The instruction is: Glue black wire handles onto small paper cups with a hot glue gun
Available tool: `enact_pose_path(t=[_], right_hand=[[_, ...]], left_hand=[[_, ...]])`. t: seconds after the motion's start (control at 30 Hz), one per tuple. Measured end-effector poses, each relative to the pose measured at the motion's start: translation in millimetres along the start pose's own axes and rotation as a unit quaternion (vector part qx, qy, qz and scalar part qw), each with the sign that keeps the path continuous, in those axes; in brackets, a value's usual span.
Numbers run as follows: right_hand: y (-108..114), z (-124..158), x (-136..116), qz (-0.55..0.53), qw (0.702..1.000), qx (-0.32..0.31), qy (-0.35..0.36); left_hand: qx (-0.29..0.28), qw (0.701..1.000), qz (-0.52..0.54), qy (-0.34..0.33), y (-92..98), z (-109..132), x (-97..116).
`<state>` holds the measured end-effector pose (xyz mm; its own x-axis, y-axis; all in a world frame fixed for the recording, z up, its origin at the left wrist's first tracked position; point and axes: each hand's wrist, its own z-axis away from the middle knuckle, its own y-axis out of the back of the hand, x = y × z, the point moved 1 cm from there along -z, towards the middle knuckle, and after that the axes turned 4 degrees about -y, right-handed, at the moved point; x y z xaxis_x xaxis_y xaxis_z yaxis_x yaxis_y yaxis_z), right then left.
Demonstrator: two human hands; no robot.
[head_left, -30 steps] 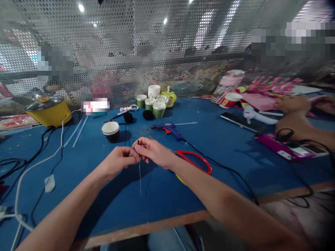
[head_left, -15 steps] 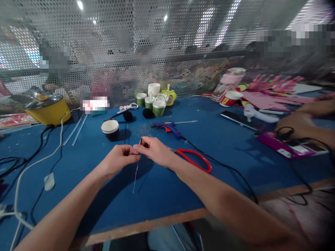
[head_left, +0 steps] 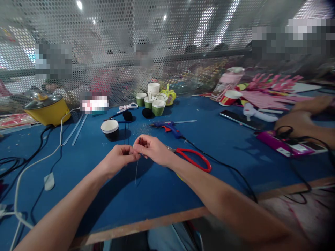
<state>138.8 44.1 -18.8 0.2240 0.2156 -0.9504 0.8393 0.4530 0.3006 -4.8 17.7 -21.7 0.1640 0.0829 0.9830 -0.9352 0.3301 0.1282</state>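
Note:
My left hand [head_left: 119, 161] and my right hand [head_left: 154, 150] meet above the blue table [head_left: 146, 195], fingertips pinched together. Between them is a small dark piece [head_left: 139, 141] that sticks up from my right fingers. A thin pale thread [head_left: 136, 171] hangs down from the pinch toward the table. Red-handled scissors [head_left: 195, 160] lie just right of my right wrist. A blue glue gun [head_left: 169, 127] rests beyond my hands.
A black paper cup [head_left: 110, 129], green cups [head_left: 154, 104], black pompoms [head_left: 147, 113] and a yellow cooker [head_left: 47, 109] stand farther back before a perforated metal screen [head_left: 157, 45]. Cables [head_left: 34, 164] run along the left. Another person's arms [head_left: 303, 120], phones and pink material lie at right.
The hanging thread has become shorter below the pinch and swung slightly. My hands stayed together and shifted slightly away. The other person's arms at right moved.

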Motion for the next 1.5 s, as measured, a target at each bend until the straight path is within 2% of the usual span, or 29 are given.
enact_pose_path(t=[0.1, 0.3, 0.67, 0.73, 0.8, 0.87, 0.93, 1.2, 1.37, 1.5], right_hand=[[0, 1, -2, -0.035, 0.999, -0.035, -0.009], [2, 0, 1, 0.040, 0.999, 0.032, -0.011], [2, -1, 2, 0.116, 0.991, 0.068, -0.023], [2, -1, 2, 0.089, 0.994, 0.051, -0.023], [1, -1, 2, 0.017, 1.000, 0.011, -0.023], [1, -1, 2, -0.059, 0.998, -0.030, -0.022], [1, -1, 3, -0.089, 0.995, -0.047, -0.023], [3, -1, 4, 0.010, 1.000, 0.009, -0.021], [4, -3, 3, 0.081, 0.996, 0.041, -0.012], [4, -2, 3, 0.078, 0.995, 0.049, -0.023]], left_hand=[[-0.012, 1.000, 0.015, 0.007, 0.8, 0, 0], [0.014, 0.999, -0.028, -0.036, 1.6, -1, -2], [0.004, 0.998, -0.034, -0.048, -0.5, -2, -5], [0.005, 0.999, -0.026, -0.029, -0.5, -1, -2], [0.006, 1.000, -0.004, -0.011, 0.1, 0, 1], [0.001, 1.000, 0.028, 0.000, 0.8, 1, 3], [-0.006, 0.999, 0.047, 0.009, 1.6, 1, 4], [0.005, 0.999, -0.016, -0.028, 0.5, 0, 2], [0.007, 0.999, -0.037, -0.025, -1.4, 1, 3], [-0.003, 0.999, -0.030, -0.029, -0.1, 0, 0]])
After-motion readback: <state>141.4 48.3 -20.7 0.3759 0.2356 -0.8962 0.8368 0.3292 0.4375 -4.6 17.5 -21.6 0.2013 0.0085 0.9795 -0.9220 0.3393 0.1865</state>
